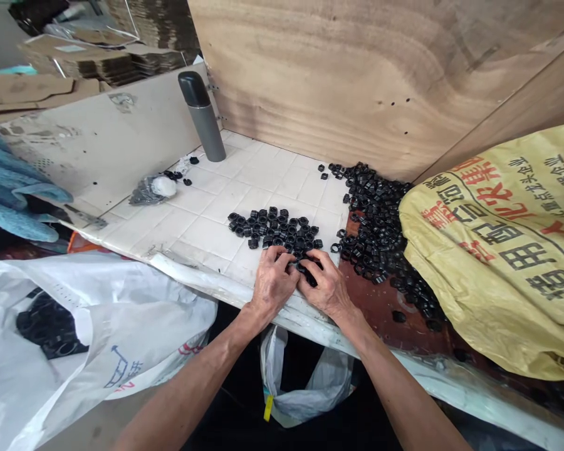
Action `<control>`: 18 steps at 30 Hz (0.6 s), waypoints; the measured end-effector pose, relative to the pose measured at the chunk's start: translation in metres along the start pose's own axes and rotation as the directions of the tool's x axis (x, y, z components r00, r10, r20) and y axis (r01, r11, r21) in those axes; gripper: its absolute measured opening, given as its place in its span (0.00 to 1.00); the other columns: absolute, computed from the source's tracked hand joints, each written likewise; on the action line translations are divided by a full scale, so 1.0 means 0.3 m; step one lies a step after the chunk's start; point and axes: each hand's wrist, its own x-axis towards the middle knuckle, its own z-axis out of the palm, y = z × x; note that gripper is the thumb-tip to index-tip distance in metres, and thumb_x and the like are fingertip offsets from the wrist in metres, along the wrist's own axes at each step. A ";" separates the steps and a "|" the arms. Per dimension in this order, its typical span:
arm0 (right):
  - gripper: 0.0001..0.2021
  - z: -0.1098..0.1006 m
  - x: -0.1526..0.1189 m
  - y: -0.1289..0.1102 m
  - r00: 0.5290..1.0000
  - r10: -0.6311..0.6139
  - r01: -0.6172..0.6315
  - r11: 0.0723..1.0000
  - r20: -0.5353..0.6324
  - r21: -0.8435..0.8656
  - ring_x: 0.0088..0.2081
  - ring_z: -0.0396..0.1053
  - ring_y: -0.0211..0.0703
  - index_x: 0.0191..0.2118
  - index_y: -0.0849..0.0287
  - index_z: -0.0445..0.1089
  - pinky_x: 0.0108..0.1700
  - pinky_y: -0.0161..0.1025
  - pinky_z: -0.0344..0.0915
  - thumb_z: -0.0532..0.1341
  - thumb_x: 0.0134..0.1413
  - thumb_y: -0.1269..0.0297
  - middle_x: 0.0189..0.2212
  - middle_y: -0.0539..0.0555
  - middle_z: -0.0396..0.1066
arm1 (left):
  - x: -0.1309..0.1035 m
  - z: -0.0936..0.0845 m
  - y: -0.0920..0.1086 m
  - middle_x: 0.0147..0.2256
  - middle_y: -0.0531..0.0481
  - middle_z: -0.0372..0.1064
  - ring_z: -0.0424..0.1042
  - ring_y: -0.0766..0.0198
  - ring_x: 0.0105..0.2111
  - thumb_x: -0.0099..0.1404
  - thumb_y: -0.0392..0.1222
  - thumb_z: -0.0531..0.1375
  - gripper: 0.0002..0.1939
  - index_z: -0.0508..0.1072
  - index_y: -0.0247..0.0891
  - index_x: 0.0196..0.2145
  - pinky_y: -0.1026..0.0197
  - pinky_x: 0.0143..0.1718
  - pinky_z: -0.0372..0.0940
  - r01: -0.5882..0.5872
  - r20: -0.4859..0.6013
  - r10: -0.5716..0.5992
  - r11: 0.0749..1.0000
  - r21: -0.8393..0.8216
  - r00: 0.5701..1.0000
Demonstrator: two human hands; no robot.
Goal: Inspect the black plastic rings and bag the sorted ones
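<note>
A cluster of small black ring-like parts (282, 227) lies on the white tiled tabletop (211, 216). At its near edge, my left hand (275, 279) has its fingers curled in against black parts. Beside it my right hand (325, 283) is bent round several black parts, its thumb close to my left thumb. Both hands are closed at the parts; which single pieces the fingertips grip is too small to make out. A larger heap of the same black parts (373, 219) spreads to the right, partly over a reddish-brown surface (373, 304).
A grey bottle (207, 125) with a black cap stands at the back. A small plastic bag (153, 189) lies at left. A yellow printed sack (502, 250) rests at right. White bags (122, 326) hang below the front edge. A plywood panel (357, 75) rises behind.
</note>
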 end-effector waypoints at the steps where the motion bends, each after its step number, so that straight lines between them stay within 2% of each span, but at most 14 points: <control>1: 0.10 0.002 0.007 0.003 0.999 0.024 -0.023 0.999 -0.030 0.037 0.49 0.70 0.48 0.44 0.58 0.74 0.51 0.45 0.71 0.59 0.58 0.69 0.49 0.60 0.67 | 0.004 0.013 0.015 0.41 0.45 0.70 0.72 0.57 0.41 0.59 0.29 0.60 0.10 0.76 0.39 0.37 0.56 0.43 0.72 0.051 -0.022 -0.052 0.997 -0.056 0.998; 4: 0.09 0.012 0.021 -0.005 0.979 0.151 -0.133 0.982 -0.136 0.130 0.46 0.70 0.47 0.43 0.57 0.74 0.50 0.46 0.70 0.58 0.59 0.69 0.43 0.58 0.69 | 0.011 0.057 0.070 0.38 0.46 0.72 0.73 0.59 0.38 0.61 0.31 0.59 0.07 0.75 0.38 0.36 0.58 0.40 0.71 0.178 -0.076 -0.197 0.962 -0.205 0.978; 6: 0.08 0.024 0.027 -0.025 0.943 0.271 -0.235 0.953 -0.193 0.191 0.46 0.69 0.47 0.42 0.57 0.73 0.51 0.47 0.68 0.57 0.60 0.68 0.42 0.58 0.70 | 0.011 0.082 0.104 0.37 0.46 0.73 0.73 0.58 0.39 0.63 0.33 0.58 0.05 0.75 0.37 0.36 0.56 0.42 0.70 0.240 -0.131 -0.282 0.934 -0.264 0.951; 8: 0.07 0.037 0.030 -0.051 0.887 0.407 -0.346 0.899 -0.219 0.269 0.48 0.68 0.47 0.38 0.57 0.72 0.52 0.47 0.67 0.56 0.61 0.66 0.43 0.58 0.70 | 0.009 0.097 0.130 0.36 0.45 0.74 0.73 0.58 0.39 0.64 0.35 0.58 0.05 0.74 0.37 0.35 0.54 0.45 0.69 0.306 -0.160 -0.369 0.897 -0.318 0.916; 11: 0.09 0.053 0.035 -0.084 0.790 0.577 -0.469 0.787 -0.209 0.400 0.50 0.67 0.48 0.32 0.57 0.70 0.55 0.46 0.64 0.57 0.60 0.62 0.45 0.58 0.70 | 0.008 0.105 0.155 0.38 0.45 0.74 0.73 0.58 0.41 0.66 0.38 0.58 0.05 0.75 0.38 0.34 0.53 0.47 0.68 0.391 -0.121 -0.474 0.823 -0.411 0.872; 14: 0.09 0.052 0.045 -0.104 0.703 0.685 -0.509 0.671 -0.190 0.539 0.47 0.68 0.47 0.32 0.58 0.69 0.53 0.44 0.64 0.57 0.58 0.59 0.44 0.57 0.72 | 0.019 0.108 0.184 0.38 0.46 0.74 0.73 0.59 0.40 0.67 0.44 0.59 0.08 0.75 0.38 0.33 0.55 0.46 0.67 0.437 -0.105 -0.536 0.774 -0.459 0.838; 18: 0.08 -0.003 0.050 -0.143 0.618 0.761 -0.478 0.562 -0.195 0.676 0.37 0.69 0.42 0.33 0.58 0.68 0.44 0.40 0.67 0.58 0.58 0.59 0.34 0.51 0.73 | 0.027 0.092 0.268 0.33 0.48 0.74 0.73 0.62 0.36 0.68 0.47 0.59 0.11 0.74 0.38 0.32 0.60 0.41 0.67 0.464 -0.023 -0.570 0.691 -0.554 0.821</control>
